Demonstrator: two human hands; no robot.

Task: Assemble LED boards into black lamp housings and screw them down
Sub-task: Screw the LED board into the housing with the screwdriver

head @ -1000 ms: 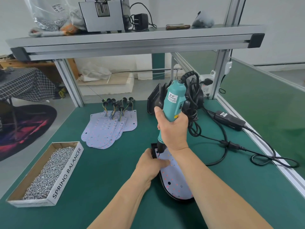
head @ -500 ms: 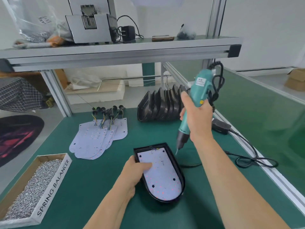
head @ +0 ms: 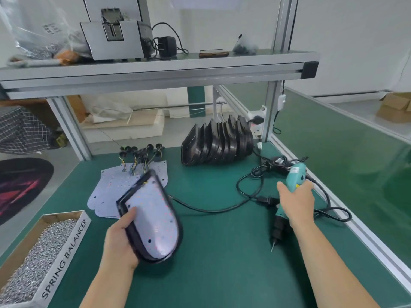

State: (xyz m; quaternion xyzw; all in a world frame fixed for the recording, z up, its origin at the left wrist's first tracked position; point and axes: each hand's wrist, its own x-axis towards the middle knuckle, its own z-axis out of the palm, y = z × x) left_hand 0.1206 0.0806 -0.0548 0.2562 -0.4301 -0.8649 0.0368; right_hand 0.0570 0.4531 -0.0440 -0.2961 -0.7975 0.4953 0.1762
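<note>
Lower centre, the tilted housing (head: 133,237) is being gripped by the left hand (head: 117,243), the screwdriver (head: 297,174) by the right hand (head: 297,203); a drop is being risked.

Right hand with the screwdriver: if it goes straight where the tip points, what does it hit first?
Probably the green mat. The right hand grips the screwdriver tip-down, and only bare mat shows below its tip; how high it hangs is unclear.
</note>
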